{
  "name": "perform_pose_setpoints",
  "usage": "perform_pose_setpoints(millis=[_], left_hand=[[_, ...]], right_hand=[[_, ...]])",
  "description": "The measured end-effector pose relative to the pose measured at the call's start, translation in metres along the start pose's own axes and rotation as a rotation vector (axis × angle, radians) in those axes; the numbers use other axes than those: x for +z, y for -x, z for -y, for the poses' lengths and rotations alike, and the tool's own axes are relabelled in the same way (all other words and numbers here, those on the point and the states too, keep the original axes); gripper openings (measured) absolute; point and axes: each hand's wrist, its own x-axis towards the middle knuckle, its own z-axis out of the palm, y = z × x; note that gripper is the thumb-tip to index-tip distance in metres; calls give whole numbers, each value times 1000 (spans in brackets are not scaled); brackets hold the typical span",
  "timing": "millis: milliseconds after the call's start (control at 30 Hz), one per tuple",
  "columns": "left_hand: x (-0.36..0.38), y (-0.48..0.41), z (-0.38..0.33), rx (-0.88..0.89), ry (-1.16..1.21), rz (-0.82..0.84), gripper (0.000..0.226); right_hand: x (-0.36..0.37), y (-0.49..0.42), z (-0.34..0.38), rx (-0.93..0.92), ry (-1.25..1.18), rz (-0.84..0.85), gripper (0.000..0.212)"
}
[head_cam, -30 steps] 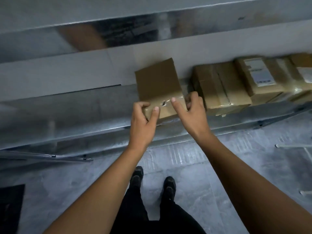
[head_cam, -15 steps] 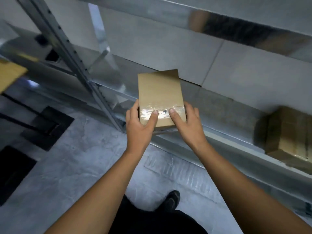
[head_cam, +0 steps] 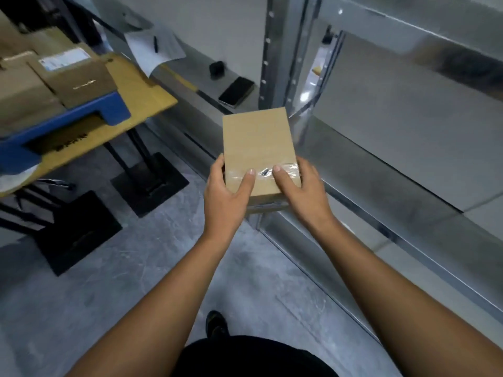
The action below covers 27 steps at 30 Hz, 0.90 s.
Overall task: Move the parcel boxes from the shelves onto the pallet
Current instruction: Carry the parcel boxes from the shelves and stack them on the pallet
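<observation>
Cardboard parcel box [head_cam: 258, 148] is up in the air in front of the shelves [head_cam: 381, 137], gripped at its near end. Left hand [head_cam: 227, 197] and right hand [head_cam: 302, 193] clamp the sides, thumbs pressed flat on the taped top, fingers curled underneath. Blue pallet [head_cam: 68, 118] sits off left.

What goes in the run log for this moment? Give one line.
phase: carrying | parcel box: held off shelf | left hand, right hand: gripping near end | blue pallet: ahead-left, already loaded
</observation>
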Motion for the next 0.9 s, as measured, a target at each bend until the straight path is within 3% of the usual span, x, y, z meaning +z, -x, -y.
perform_pose_setpoints(millis=[200, 300, 900], left_hand=[[-95, -73, 14, 7, -25, -145, 62], [-129, -106, 18, -7, -39, -205, 65], [-232, -377, 30, -88, -166, -436, 69]], right_hand=[[103, -49, 66, -77, -10, 102, 63], [142, -70, 92, -109, -42, 168, 62], [346, -324, 188, -120, -254, 457, 71]])
